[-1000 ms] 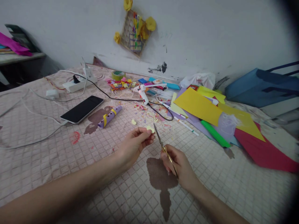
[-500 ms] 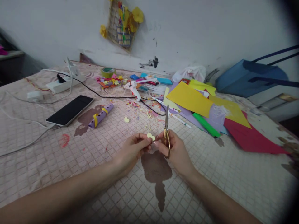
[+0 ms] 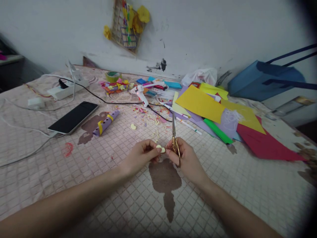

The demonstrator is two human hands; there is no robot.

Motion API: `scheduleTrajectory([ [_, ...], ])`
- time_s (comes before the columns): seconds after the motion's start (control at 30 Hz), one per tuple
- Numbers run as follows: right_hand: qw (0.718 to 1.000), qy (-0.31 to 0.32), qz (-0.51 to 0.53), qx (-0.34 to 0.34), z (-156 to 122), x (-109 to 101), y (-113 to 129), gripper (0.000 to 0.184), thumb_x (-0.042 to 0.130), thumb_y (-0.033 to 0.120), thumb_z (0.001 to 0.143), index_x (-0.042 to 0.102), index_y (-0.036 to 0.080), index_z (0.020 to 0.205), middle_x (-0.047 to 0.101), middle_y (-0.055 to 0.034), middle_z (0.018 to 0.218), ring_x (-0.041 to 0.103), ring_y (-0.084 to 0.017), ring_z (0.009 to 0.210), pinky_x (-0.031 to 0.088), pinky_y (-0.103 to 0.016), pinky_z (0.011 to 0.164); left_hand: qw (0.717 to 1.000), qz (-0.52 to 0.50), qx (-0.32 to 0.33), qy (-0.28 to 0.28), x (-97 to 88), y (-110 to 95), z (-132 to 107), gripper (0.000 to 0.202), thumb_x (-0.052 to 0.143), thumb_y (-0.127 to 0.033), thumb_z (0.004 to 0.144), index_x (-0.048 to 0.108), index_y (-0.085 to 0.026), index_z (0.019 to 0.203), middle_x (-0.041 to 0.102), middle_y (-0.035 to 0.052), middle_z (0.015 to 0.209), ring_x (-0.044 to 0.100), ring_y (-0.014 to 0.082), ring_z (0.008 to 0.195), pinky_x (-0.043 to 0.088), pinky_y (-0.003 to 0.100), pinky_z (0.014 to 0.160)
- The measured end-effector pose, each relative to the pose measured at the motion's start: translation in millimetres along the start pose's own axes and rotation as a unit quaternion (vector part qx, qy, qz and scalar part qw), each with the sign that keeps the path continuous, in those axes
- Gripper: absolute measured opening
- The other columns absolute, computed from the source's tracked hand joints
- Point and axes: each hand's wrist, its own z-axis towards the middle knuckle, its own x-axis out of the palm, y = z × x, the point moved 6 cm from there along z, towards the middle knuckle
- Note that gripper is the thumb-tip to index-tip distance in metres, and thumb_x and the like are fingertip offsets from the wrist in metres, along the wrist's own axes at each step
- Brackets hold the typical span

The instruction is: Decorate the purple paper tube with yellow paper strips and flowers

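Between the thumb and fingers of my left hand [image 3: 146, 152] is a small pale yellow paper cutout [image 3: 162, 149] with rounded lobes. My right hand [image 3: 184, 153] is closed around the gold handles of a pair of scissors [image 3: 174, 135], whose blades point away from me and look closed. The right thumb and fingertip come close to the cutout's right edge; whether they touch it I cannot tell. A similar pale yellow cutout [image 3: 133, 126] lies on the tablecloth ahead of my left hand. Paper snippets [image 3: 155, 122] are scattered beyond the hands.
A phone [image 3: 73, 118] and a rolled purple paper tube [image 3: 106, 123] lie at left, near a power strip [image 3: 68, 89]. A glue gun [image 3: 141, 94] with a black cord stands behind. Coloured sheets [image 3: 200, 103] pile at right, before a blue bag [image 3: 264, 81].
My hands have drawn slightly apart, the right fingers backing off from the cutout. The scissors stand a little more upright. The whole view has shifted slightly.
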Motion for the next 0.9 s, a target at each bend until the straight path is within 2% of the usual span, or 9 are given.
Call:
scheduleTrajectory([
  [0.17, 0.999, 0.041, 0.01, 0.002, -4, 5, 1, 0.02, 0.053, 0.037, 0.08, 0.045, 0.019, 0.08, 0.041, 0.0064, 0.058, 0.038, -0.009, 0.05, 0.032, -0.022, 0.048, 0.994, -0.103, 0.003, -0.028, -5.3, -6, 0, 0.02, 0.064, -0.029, 0.073, 0.052, -0.014, 0.073, 0.059, -0.0003, 0.062, 0.054, 0.0079, 0.056, 0.042, 0.021, 0.057],
  [0.37, 0.994, 0.084, -0.062, -0.02, -11, 13, 5, 0.029, 0.049, 0.045, 0.082, 0.042, 0.019, 0.069, 0.039, 0.0051, 0.057, 0.035, -0.009, 0.052, 0.026, -0.023, 0.047, 0.979, -0.178, 0.042, -0.084, -14.1, -17, -1, 0.017, 0.065, -0.024, 0.073, 0.051, -0.013, 0.071, 0.063, 0.003, 0.073, 0.058, 0.01, 0.066, 0.045, 0.024, 0.066],
  [0.53, 0.992, 0.102, -0.079, -0.008, -12, 19, 0, 0.033, 0.046, 0.048, 0.082, 0.04, 0.019, 0.067, 0.038, 0.0056, 0.054, 0.034, -0.009, 0.049, 0.024, -0.023, 0.046, 0.969, -0.211, 0.07, -0.104, -18.9, -19, 0, 0.016, 0.063, -0.025, 0.075, 0.052, -0.014, 0.07, 0.064, 0.0035, 0.076, 0.059, 0.0108, 0.071, 0.045, 0.026, 0.072],
  [0.9, 0.99, 0.104, -0.091, 0.003, -14, 24, -4, 0.033, 0.045, 0.049, 0.082, 0.041, 0.019, 0.069, 0.038, 0.0054, 0.054, 0.034, -0.009, 0.049, 0.023, -0.023, 0.045, 0.96, -0.243, 0.057, -0.126, -17.5, -19, -3, 0.014, 0.064, -0.022, 0.073, 0.055, -0.013, 0.068, 0.062, 0.0022, 0.072, 0.057, 0.01, 0.07, 0.043, 0.026, 0.073],
])
